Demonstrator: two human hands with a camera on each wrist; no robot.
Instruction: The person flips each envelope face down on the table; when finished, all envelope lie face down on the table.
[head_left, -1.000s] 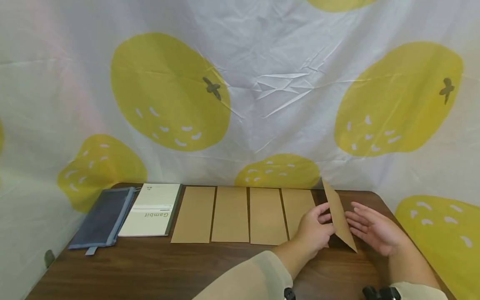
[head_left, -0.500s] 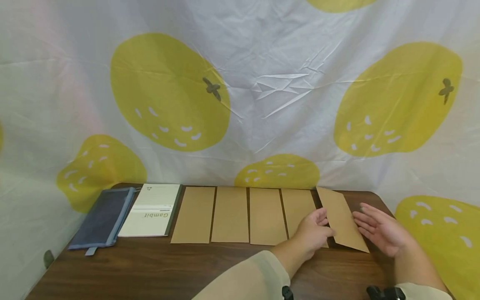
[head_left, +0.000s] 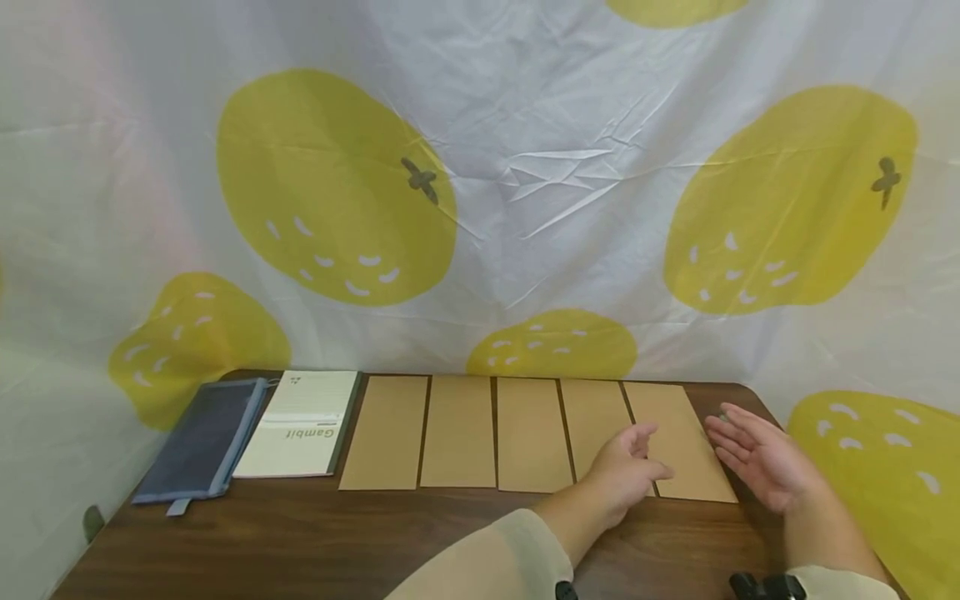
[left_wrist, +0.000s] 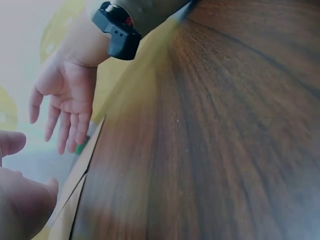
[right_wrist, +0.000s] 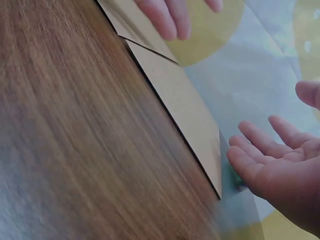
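Observation:
Several brown kraft-paper sheets or thin booklets lie side by side in a row on the table, the rightmost sheet (head_left: 684, 425) flat at the row's end. Over that sheet's left edge and the neighbouring sheet (head_left: 596, 408) hovers my left hand (head_left: 621, 473), thumb out, holding nothing. Just right of the rightmost sheet my right hand (head_left: 765, 457) stands on edge, palm towards it, fingers extended. In the right wrist view the right hand's fingers reach close to the sheet's far end; whether they touch it I cannot tell. A small green thing (right_wrist: 240, 180) is mostly hidden behind them.
A cream Gambit notepad (head_left: 300, 425) lies left of the row, and a dark blue zip pouch (head_left: 198, 442) beyond it. The brown wooden table (head_left: 337, 542) meets a white fruit-print curtain (head_left: 555, 250) at its back edge.
The rightmost sheet, tilted up between my hands a second ago, has come down flat to the right. My left hand has let it go; my right hand has shifted slightly right.

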